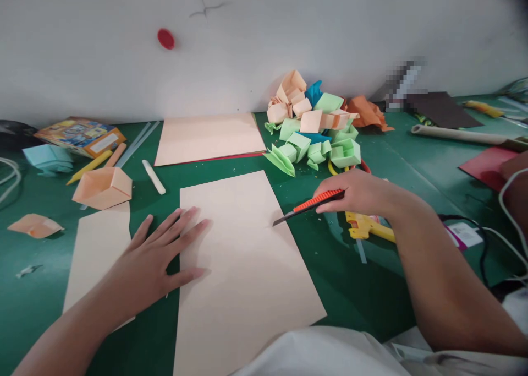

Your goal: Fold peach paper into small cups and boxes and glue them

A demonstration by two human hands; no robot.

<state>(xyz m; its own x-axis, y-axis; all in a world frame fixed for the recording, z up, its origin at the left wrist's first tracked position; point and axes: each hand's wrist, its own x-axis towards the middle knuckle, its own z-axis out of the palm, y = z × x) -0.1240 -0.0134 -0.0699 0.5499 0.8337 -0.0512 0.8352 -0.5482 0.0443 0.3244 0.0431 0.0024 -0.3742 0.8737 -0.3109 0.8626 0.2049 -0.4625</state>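
A large sheet of pale peach paper [235, 288] lies flat on the green table in front of me. My left hand [159, 255] is spread, its fingertips resting on the sheet's left edge. My right hand [357, 194] grips an orange and black utility knife [317, 201], its blade out and angled down to the left. The blade tip is over the sheet near its right edge; whether it touches the paper I cannot tell. Partly under my left hand and forearm is a narrower strip of the same paper [97, 249].
A folded peach paper box [103, 188], crayons [93, 167] and a white stick [154, 176] lie left. Behind are stacked paper sheets [210, 136] and a heap of folded paper pieces [313, 123]. A yellow glue gun [363, 225] sits beneath my right wrist; cables run at right.
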